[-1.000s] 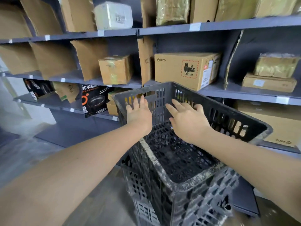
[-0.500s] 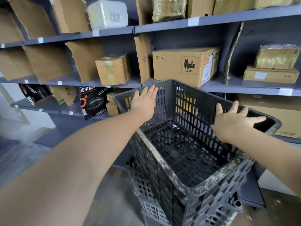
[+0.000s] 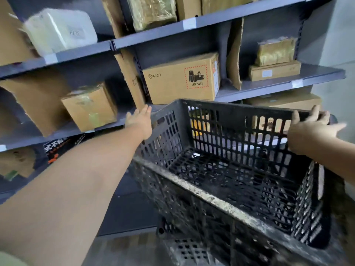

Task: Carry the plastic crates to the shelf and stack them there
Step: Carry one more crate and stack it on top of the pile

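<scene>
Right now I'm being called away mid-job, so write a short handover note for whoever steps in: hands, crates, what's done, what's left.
Left hand: open, fingers spread, at the far left corner of the top black perforated plastic crate; no closed grip.
Right hand: open, fingers draped over the crate's far right rim, not clamped.
Crates: the top one sits on another black slatted crate below it, in front of the grey metal shelving loaded with cardboard boxes.
Done: this crate is stacked by the shelf.
Left: check that it sits square; any other crates are out of view.
</scene>
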